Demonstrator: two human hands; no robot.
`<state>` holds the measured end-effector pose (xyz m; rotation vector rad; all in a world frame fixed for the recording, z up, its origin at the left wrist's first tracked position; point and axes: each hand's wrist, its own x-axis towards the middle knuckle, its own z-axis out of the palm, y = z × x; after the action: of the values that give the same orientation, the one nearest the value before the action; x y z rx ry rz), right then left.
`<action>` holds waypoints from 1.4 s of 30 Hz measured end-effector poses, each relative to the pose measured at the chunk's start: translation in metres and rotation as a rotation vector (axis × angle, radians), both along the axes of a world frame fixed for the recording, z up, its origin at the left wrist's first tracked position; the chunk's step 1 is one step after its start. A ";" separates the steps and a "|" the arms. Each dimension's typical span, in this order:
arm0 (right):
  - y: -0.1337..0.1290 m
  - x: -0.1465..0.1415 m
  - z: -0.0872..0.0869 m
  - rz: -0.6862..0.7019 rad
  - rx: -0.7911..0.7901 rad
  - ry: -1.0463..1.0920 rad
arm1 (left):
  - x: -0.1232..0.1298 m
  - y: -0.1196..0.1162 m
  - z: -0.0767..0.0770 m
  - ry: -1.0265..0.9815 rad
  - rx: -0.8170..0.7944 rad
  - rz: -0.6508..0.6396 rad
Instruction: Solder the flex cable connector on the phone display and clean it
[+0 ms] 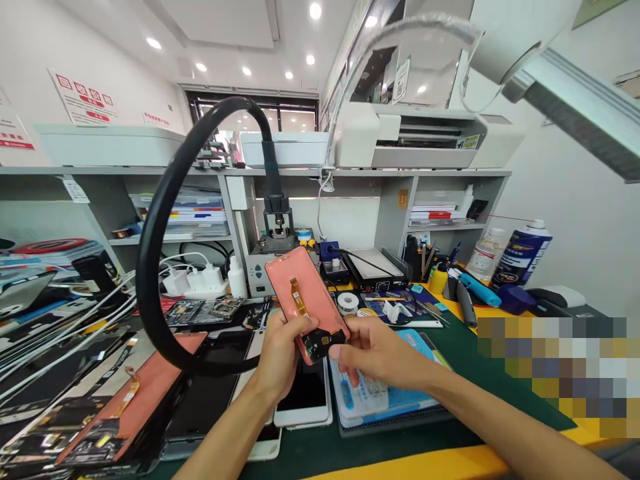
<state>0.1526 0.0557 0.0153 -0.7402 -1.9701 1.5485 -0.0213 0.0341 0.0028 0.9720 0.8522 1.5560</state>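
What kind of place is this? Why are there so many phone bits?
It looks like a phone repair shop. The left hand and right hand hold a bare phone screen, more phone screens lie on the bench, and small tools stand in a holder nearby.
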 end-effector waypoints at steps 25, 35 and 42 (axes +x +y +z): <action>-0.008 -0.001 -0.011 0.014 -0.052 0.143 | 0.010 -0.012 0.014 -0.273 -0.078 -0.226; -0.012 -0.006 -0.018 0.080 -0.010 0.052 | 0.011 -0.014 0.022 -0.410 -0.061 -0.350; -0.016 -0.013 -0.023 -0.004 0.004 0.035 | 0.011 -0.019 0.023 -0.474 -0.029 -0.348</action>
<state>0.1401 0.0399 -0.0076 -0.7109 -1.9448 1.5449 -0.0103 0.0155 0.0255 0.6468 0.3490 1.3826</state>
